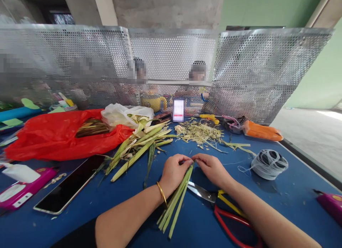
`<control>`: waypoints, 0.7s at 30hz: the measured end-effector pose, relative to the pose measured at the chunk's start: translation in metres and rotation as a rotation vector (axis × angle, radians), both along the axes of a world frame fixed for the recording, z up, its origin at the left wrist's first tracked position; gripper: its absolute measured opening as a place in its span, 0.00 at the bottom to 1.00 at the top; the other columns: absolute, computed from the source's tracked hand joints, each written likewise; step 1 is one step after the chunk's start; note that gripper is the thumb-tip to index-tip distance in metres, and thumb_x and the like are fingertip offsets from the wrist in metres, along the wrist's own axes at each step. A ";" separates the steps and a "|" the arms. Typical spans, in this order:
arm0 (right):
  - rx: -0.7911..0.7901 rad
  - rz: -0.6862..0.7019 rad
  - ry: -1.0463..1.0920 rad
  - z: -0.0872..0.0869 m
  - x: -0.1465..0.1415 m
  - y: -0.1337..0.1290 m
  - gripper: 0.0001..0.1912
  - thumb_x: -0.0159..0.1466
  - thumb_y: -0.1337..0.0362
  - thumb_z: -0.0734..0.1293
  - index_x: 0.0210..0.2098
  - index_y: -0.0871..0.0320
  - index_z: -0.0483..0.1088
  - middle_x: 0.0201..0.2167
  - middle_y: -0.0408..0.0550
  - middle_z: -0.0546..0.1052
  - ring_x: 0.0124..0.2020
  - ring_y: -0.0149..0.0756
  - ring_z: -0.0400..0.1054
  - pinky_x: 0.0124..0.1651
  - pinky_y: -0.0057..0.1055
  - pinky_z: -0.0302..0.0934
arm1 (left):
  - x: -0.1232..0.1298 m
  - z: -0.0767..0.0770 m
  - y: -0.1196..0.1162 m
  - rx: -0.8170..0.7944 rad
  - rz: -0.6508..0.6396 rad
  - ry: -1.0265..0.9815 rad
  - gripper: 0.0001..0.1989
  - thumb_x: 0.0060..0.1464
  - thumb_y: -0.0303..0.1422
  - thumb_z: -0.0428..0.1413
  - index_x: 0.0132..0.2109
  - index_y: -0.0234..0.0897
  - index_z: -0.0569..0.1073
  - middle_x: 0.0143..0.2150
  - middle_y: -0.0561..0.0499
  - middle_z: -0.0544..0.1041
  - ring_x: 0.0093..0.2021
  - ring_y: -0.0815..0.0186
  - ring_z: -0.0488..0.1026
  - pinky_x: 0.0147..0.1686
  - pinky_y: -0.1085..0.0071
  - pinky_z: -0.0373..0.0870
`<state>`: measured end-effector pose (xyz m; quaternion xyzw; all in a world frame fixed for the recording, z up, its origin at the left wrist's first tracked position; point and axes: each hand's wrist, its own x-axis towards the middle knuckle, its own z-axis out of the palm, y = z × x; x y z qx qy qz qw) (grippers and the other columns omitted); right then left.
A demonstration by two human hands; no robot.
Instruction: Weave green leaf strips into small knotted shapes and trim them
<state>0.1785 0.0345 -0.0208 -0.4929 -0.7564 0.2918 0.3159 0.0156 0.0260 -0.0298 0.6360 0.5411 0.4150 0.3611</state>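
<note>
My left hand point(175, 171), with a gold bangle at its wrist, is closed around the upper end of a bundle of green stalks point(175, 209). The stalks hang toward the table's near edge and fan out at the bottom. My right hand point(211, 168) pinches at the bundle's top end, its fingertips close to those of my left hand; what it holds is too small to make out. Scissors point(205, 194) with red and yellow handles lie partly under my right forearm. A ball of pale string point(269, 164) sits at the right, a thin strand running from it leftward.
Leaf strips point(141, 144), a red plastic bag point(61, 134) and a black phone point(71, 185) lie on the left. Behind my hands are plant scraps point(203, 132), an upright lit screen point(178, 110) and an orange packet point(262, 130). Perforated metal panels point(173, 48) stand behind, people beyond them.
</note>
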 end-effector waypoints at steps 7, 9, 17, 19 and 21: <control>-0.029 0.030 0.014 -0.003 0.000 0.001 0.13 0.62 0.64 0.58 0.30 0.55 0.73 0.25 0.42 0.74 0.28 0.33 0.65 0.34 0.28 0.57 | 0.002 0.006 0.005 -0.214 -0.228 -0.255 0.09 0.53 0.34 0.52 0.31 0.35 0.73 0.22 0.54 0.72 0.20 0.72 0.66 0.21 0.77 0.58; -0.041 0.040 0.021 -0.003 0.000 0.000 0.13 0.63 0.63 0.58 0.32 0.55 0.74 0.25 0.41 0.74 0.26 0.31 0.64 0.32 0.27 0.56 | 0.003 0.007 0.007 -0.288 -0.280 -0.335 0.08 0.53 0.34 0.52 0.30 0.34 0.71 0.24 0.54 0.73 0.19 0.74 0.66 0.18 0.78 0.57; -0.225 0.031 0.160 0.004 0.008 0.000 0.15 0.58 0.61 0.64 0.44 0.59 0.72 0.18 0.39 0.71 0.20 0.31 0.66 0.26 0.28 0.61 | -0.002 0.005 0.013 -0.451 -0.240 -0.327 0.08 0.47 0.33 0.59 0.26 0.32 0.72 0.22 0.53 0.72 0.17 0.75 0.65 0.20 0.77 0.62; -0.294 0.059 0.231 0.009 0.007 0.000 0.14 0.57 0.60 0.65 0.41 0.60 0.72 0.18 0.39 0.72 0.18 0.29 0.65 0.24 0.28 0.62 | -0.003 0.006 0.013 -0.483 -0.235 -0.311 0.07 0.47 0.31 0.59 0.25 0.31 0.73 0.21 0.52 0.73 0.17 0.75 0.65 0.21 0.77 0.63; -0.337 0.077 0.299 0.012 0.004 -0.001 0.14 0.56 0.59 0.66 0.39 0.61 0.72 0.18 0.39 0.72 0.19 0.29 0.66 0.24 0.27 0.63 | -0.004 0.006 0.014 -0.506 -0.243 -0.301 0.07 0.46 0.31 0.60 0.24 0.31 0.73 0.21 0.52 0.73 0.18 0.76 0.66 0.22 0.77 0.64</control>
